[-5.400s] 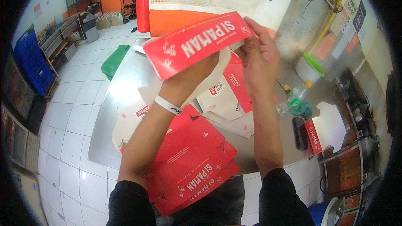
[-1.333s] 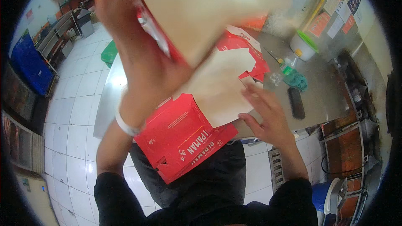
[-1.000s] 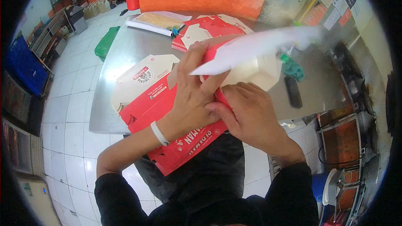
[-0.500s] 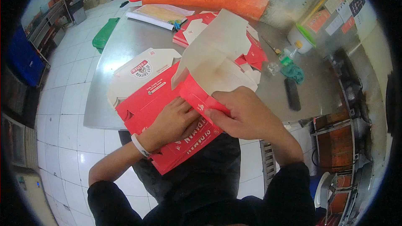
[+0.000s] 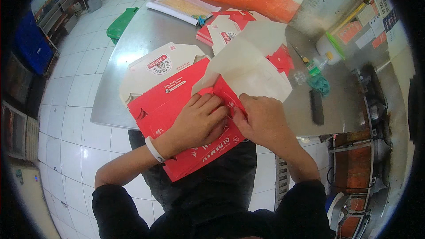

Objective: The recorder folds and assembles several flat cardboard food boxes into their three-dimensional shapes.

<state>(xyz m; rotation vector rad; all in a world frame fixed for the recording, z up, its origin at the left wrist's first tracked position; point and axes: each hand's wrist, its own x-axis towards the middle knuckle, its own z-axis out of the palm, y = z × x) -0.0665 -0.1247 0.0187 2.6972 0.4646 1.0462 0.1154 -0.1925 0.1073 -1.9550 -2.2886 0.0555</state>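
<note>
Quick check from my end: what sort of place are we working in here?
Probably a food outlet's back kitchen or packing area: a steel worktable, flat red takeaway boxes being folded by both hands, more box blanks stacked behind, and white tiled floor.

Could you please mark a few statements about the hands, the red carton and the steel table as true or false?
1. Both hands, the left hand and the right hand, press on the red carton. True.
2. The carton's pale flap is folded shut. False: it stands open, behind the hands.
3. A white band sits on the left wrist. True.
4. The dark flat device lies on the floor. False: it lies on the steel table, right of the carton.
</note>
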